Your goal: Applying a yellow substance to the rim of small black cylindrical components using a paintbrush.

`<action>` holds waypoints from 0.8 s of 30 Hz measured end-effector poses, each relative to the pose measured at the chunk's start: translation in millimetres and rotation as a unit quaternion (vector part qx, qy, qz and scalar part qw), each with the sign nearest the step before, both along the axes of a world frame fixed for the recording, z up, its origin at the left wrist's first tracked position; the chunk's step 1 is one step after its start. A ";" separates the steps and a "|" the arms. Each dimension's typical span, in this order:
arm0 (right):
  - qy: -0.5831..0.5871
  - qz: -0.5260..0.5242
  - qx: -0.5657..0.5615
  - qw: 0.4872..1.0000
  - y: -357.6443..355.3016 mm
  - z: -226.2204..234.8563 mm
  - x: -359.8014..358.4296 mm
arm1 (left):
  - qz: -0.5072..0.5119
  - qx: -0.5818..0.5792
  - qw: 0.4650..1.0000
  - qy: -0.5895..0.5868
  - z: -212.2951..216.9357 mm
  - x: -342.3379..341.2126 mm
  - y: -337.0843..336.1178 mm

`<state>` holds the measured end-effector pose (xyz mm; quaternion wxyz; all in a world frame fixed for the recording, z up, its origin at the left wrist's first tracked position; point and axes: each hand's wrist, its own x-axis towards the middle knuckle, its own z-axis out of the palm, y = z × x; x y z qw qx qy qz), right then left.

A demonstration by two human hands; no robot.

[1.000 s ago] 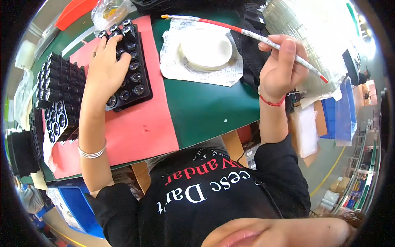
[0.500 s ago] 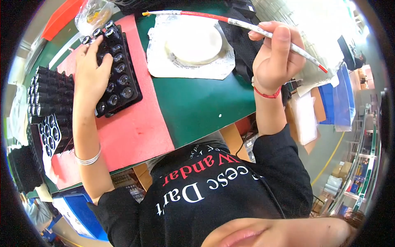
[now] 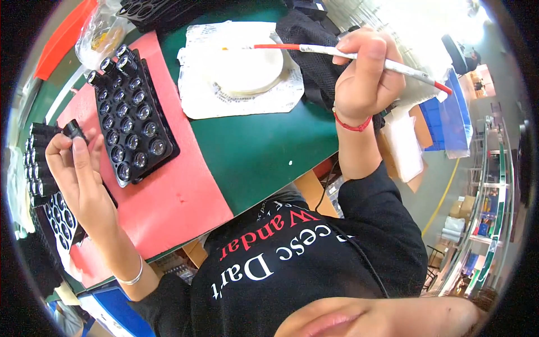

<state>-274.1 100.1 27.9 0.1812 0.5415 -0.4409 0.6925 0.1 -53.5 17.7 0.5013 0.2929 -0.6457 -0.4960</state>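
Note:
My left hand [image 3: 84,180] is raised beside a black tray, its fingers pinching a small black cylinder [image 3: 73,128]. Rows of similar cylinders with glassy round ends fill the black tray [image 3: 173,150], which lies on a pink mat [image 3: 185,194]. At its far end several cylinders stand higher than the rest. My right hand [image 3: 370,76] grips a thin brush [image 3: 314,50] by its red-and-white wrapped handle. The brush's yellowish tip is over a round white dish [image 3: 252,78], which lies on a printed white sheet [image 3: 205,106]; I cannot tell whether tip and dish touch.
Left of my left hand stands a stack of black cylinders [image 3: 39,168]. A holed white-edged tray [image 3: 59,219] lies near it. At the back are a clear plastic bag [image 3: 101,39], a red bin [image 3: 64,39] and another black tray [image 3: 151,11]. Black mesh cloth [image 3: 309,67] borders the sheet.
My left hand has left the far end of the tray and come nearer and leftward, now with a cylinder in it. The brush tip has moved from beyond the dish to over it.

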 end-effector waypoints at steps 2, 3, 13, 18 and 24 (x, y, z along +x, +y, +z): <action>0.014 -0.042 0.050 0.998 -0.4 -0.1 -1.6 | -0.045 0.004 0.999 0.016 -2.6 0.4 2.1; 0.035 -0.070 0.063 0.995 -1.4 -1.0 -3.9 | -0.046 0.004 0.999 0.014 -4.9 -0.1 4.2; 0.016 -0.065 0.082 0.994 -7.8 -1.3 -0.8 | -0.166 0.221 0.960 0.039 0.2 -9.4 22.8; 0.044 -0.057 0.115 0.991 -11.7 -1.0 -2.4 | -0.196 0.254 0.947 0.027 1.4 -5.9 25.2; 0.032 -0.061 0.146 0.987 -8.3 -3.9 -4.2 | -0.202 0.292 0.934 0.048 -2.3 -5.2 28.0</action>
